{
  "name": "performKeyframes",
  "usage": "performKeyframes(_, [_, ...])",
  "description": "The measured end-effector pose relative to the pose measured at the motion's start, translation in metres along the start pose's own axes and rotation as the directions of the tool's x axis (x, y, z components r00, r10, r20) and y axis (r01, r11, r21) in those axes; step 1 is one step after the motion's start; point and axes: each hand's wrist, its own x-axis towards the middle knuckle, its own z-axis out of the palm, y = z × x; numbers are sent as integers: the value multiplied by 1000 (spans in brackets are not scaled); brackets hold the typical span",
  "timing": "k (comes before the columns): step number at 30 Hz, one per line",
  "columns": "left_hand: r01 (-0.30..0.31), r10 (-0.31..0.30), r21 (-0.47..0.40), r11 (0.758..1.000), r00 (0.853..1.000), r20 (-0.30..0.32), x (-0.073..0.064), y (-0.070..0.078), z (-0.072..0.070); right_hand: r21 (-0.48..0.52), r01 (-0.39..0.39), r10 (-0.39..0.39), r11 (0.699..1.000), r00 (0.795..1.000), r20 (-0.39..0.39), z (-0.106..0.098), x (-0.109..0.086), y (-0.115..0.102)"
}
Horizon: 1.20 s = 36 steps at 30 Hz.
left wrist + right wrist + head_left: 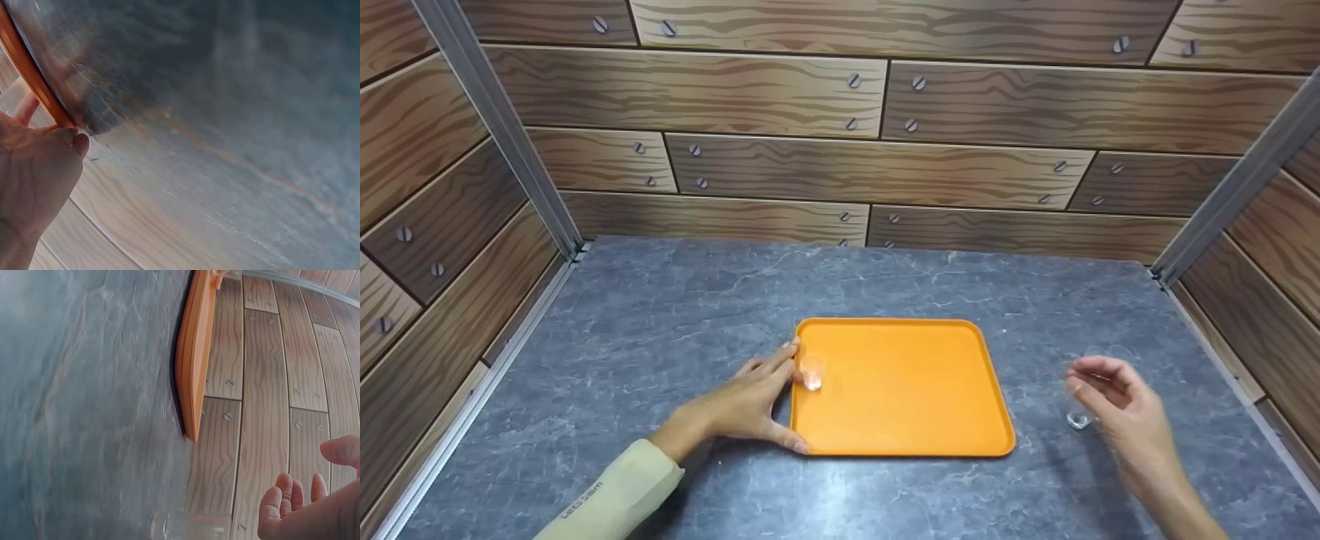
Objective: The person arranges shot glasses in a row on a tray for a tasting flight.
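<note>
An orange tray (pixel 900 390) lies flat on the grey marbled table. My left hand (pixel 754 401) holds its left side, the thumb at the front corner and the fingers along the rim. Beside those fingers, on the tray's left part, is a small clear glass (pixel 812 373). My right hand (pixel 1129 420) is to the right of the tray, its fingers loosely bent around nothing. Close to it on the table is another clear glass (pixel 1078 418), partly behind the hand. In the right wrist view this glass (pixel 191 527) appears apart from the fingers (pixel 284 492).
The table (pixel 697 300) is bordered by wood-patterned walls (pixel 780 161). Metal corner posts (pixel 510 127) stand at the back left and back right. A sleeve (pixel 619 487) covers my left forearm.
</note>
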Motion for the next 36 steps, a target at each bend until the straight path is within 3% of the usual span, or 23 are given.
performKeyframes(9, [-3, 2, -5, 1000, 1000, -6, -1, 0, 0, 8, 8, -7, 1000, 994, -106, -21, 1, 2])
performKeyframes(17, [-9, 9, -9, 1000, 1000, -8, -1, 0, -1, 41, 21, -14, 999, 989, -145, -37, 1, 8])
performKeyframes(26, [-9, 8, -10, 1000, 1000, -10, -1, -2, 1, 65, -18, 32, 998, 976, -214, -52, 5, 14])
performKeyframes(36, [-4, 4, -16, 1000, 1000, -2, -1, -1, 0, 48, -99, 107, 994, 972, -209, -65, 7, 22])
